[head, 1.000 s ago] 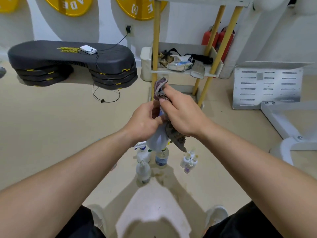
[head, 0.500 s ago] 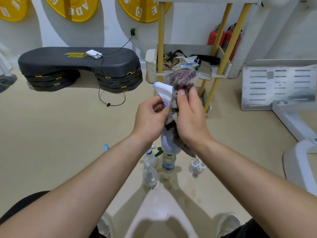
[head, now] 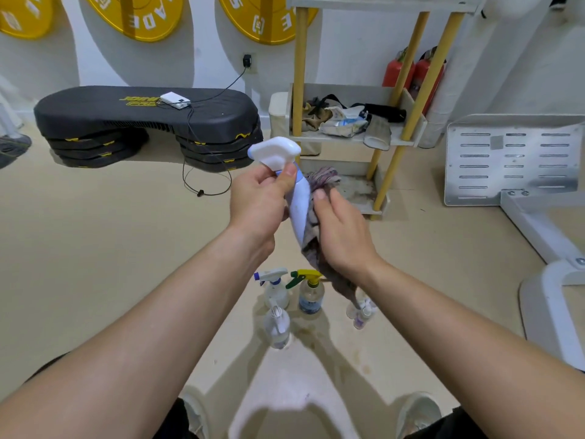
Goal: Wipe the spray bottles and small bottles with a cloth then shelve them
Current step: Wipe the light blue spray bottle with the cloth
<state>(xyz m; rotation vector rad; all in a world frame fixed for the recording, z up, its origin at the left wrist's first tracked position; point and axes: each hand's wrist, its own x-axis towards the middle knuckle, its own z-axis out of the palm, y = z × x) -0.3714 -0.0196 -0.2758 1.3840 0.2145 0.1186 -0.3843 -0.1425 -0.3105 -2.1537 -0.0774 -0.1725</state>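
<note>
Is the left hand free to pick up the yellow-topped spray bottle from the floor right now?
Probably not: the left hand grips the white spray bottle, though nothing blocks the yellow-topped bottle.

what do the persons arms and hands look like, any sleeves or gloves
Both forearms are bare to the frame edge, with no sleeves in view. The left hand and right hand wear no gloves, rings, watch or bands. Fingernails are short and unpainted.

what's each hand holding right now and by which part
The left hand grips the spray bottle at its neck, under the white trigger head. The right hand presses the cloth against the bottle's body.
</note>
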